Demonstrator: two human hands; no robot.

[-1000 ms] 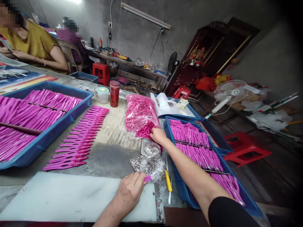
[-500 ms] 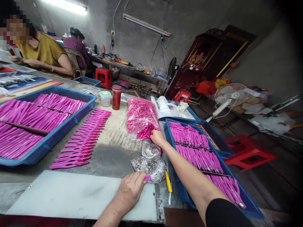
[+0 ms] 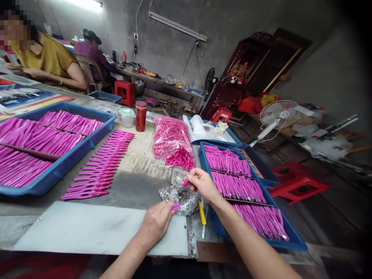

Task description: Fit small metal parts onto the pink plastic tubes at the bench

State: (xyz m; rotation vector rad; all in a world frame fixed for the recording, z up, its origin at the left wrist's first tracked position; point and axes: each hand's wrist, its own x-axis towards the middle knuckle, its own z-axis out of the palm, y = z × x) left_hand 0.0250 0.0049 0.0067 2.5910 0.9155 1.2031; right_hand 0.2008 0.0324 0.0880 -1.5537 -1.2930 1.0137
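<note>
My left hand [image 3: 156,221] is closed over the white board, and the end of a purple plastic handle [image 3: 176,207] sticks out past its fingertips. Most of that handle is hidden in the palm. Between thumb and fingers my right hand [image 3: 204,186] pinches a small dark pink plastic piece [image 3: 186,182]. Below it lies an open clear bag of small metal parts [image 3: 186,204]. Behind, a clear bag [image 3: 171,133] spills similar pink pieces [image 3: 180,157]. To the left, a row of purple handles with darker pink ends [image 3: 99,166] lies on the table.
Blue trays full of purple handles stand left [image 3: 100,133] and right [image 3: 290,245]. A yellow-handled screwdriver [image 3: 202,214] lies beside the right tray. The white board [image 3: 95,228] covers the front. A red tumbler [image 3: 141,116] and lidded tub [image 3: 127,118] stand behind. A co-worker [image 3: 55,58] sits at far left.
My right hand has drawn back from the bag of pink pieces toward my left hand, bringing one piece out. The left hand keeps its purple handle. The view has shifted slightly.
</note>
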